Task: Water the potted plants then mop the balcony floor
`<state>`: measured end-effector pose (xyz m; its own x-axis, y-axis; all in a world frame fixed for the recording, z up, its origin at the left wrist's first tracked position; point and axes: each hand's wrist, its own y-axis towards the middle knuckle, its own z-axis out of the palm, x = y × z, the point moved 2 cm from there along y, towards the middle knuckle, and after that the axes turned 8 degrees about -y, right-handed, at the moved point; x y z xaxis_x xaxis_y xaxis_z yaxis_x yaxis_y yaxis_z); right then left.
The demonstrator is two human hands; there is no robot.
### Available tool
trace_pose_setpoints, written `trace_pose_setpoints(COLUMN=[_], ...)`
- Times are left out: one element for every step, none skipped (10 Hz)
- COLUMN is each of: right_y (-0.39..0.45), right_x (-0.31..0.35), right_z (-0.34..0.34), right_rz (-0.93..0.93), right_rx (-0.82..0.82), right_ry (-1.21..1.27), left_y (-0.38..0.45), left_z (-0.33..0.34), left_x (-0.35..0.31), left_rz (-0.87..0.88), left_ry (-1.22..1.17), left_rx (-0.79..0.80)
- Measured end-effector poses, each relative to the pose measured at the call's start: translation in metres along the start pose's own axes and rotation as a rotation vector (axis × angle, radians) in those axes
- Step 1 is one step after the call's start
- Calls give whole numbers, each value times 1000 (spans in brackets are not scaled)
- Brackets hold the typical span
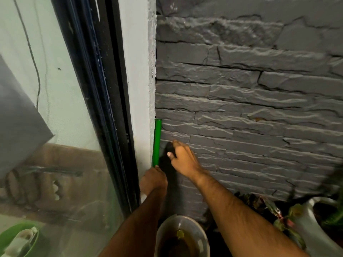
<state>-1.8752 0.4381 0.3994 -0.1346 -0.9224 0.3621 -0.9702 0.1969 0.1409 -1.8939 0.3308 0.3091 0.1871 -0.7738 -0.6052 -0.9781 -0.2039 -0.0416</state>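
Stone cladding (250, 93), dark grey and rough, fills the right of the view and meets a white plaster strip (138, 80) beside the black frame of a glass door (55, 127). Propped upright in that corner is a green handle (157, 141), presumably the mop's, its long axis nearly vertical and its top end just above both hands. Below, near the wall's foot, sit a grey pot (182, 236) with dark wet soil and a white pot (315, 225) holding reddish-green leaves; a green basin (16, 240) shows through the glass.

The left hand (153, 179) is the nearer one: it meets the handle's lower visible part, fingers apparently curled round it, though the grip itself is hidden behind the knuckles. The right hand (181, 154) lies just right of the handle, fingers curled on a dark object I cannot identify. Lifting the handle clear looks like the step in hand.
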Motion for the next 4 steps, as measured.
trace_pose_setpoints(right_y=[-17,-37,-58,-78], right_x=[-10,-15,-26,-40], right_z=[-19,-42,-62,-74], right_rz=[-46,-85,-89,-79], right_rx=[-33,-71,-95,-80], right_ry=[-110,-235,-309,-420], left_y=[-16,-36,-54,-74], left_z=[-11,-26,-36,-41], left_x=[-17,-35,-49,-61], left_rz=[96,305,528,621], left_ry=[0,60,145,250], left_rx=[-17,-33,-112,-158])
